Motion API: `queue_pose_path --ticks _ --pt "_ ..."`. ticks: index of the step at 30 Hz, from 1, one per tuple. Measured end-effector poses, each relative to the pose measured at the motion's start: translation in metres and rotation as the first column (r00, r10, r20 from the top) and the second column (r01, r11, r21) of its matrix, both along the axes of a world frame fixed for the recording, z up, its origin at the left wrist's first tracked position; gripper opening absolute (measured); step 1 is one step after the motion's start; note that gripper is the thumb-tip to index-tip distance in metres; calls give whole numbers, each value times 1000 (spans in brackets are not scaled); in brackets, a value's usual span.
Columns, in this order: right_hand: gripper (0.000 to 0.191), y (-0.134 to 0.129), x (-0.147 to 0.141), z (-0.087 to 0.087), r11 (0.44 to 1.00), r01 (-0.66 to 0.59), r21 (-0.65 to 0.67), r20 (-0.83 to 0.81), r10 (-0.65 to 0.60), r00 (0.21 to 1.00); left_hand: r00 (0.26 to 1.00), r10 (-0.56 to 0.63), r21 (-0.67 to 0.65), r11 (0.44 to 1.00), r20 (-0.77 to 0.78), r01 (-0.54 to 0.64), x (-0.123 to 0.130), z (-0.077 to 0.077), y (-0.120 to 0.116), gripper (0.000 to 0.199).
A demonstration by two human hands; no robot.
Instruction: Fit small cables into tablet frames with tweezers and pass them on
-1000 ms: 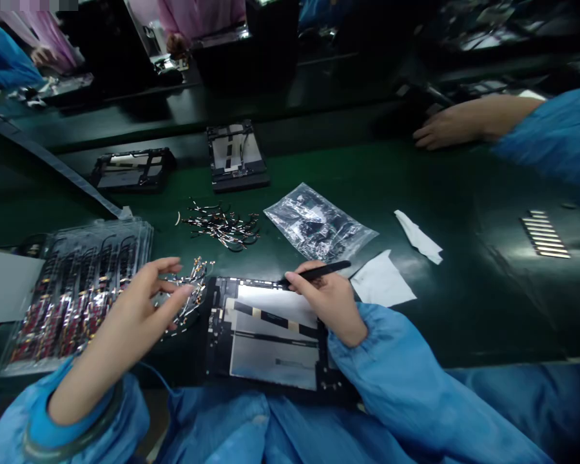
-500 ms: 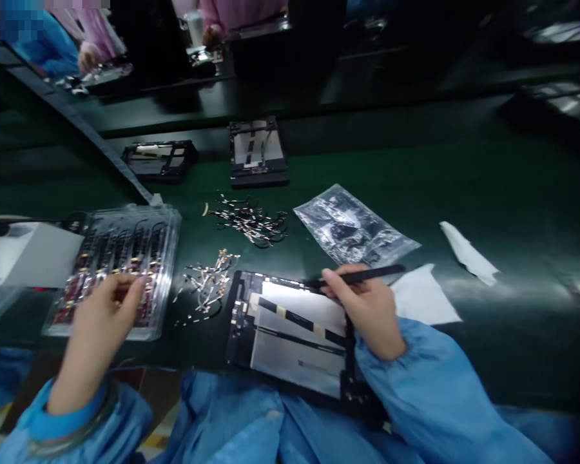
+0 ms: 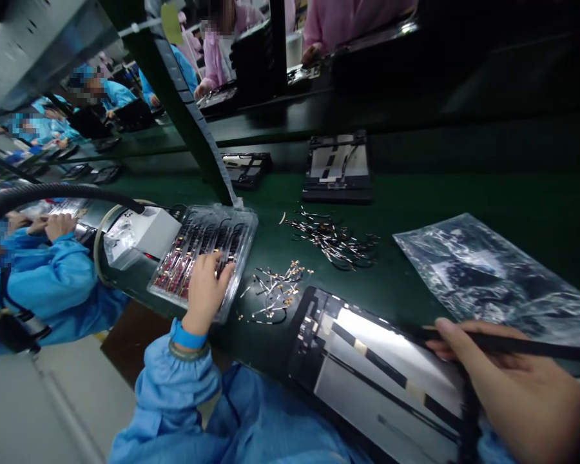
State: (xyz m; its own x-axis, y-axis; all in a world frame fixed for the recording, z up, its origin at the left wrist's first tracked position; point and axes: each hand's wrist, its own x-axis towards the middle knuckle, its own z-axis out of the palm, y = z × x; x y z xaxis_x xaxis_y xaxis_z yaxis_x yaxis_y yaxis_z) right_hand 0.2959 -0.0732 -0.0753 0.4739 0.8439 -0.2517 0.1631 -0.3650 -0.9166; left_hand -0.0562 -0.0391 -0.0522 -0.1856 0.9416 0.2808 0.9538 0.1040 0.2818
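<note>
My left hand [image 3: 207, 283] reaches over a clear plastic tray [image 3: 249, 227] filled with rows of small dark and reddish parts. Its thumb and index finger are apart, and nothing shows between them; the other fingertips are partly hidden. My right hand [image 3: 517, 380] grips black tweezers [image 3: 541, 347] beside the upper right edge of an opened tablet [image 3: 391, 386]. That tablet lies at the table's front with a silvery inside and dark strips taped across it. Between tray and tablet is a loose pile of short white cables [image 3: 275, 290] with gold-coloured ends.
A heap of black cables [image 3: 336, 238] lies behind the tablet. Farther back are two more opened tablets [image 3: 338, 164] [image 3: 244, 169]. To the right is a clear plastic bag [image 3: 483, 264]. A white box [image 3: 154, 229] stands left of the tray, with a co-worker's blue sleeve [image 3: 72, 264] beyond.
The view has swung to the left, bringing co-workers and the white box into sight. My left hand's thumb and index finger have parted over the tray. My right hand still holds the tweezers.
</note>
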Motion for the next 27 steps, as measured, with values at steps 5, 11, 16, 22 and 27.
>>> queue_pose_path --ticks 5,11,16,22,27 --pt "23 0 3 3 1000 -7 -14 33 7 999 999 21 -54 998 30 -19 13 -10 28 30" --pt "33 3 -3 18 993 38 -109 10 -37 999 985 122 -46 992 118 -118 13 -10 34 26" --pt "40 4 -6 25 992 55 -117 8 -54 999 973 118 -16 993 199 -117 14 -8 36 7" --pt "32 -4 3 12 999 33 20 37 -34 999 944 49 141 985 325 -100 19 0 33 10" --pt "18 -16 17 0 888 -144 438 39 141 989 752 -144 326 940 644 -99 39 21 11 10"
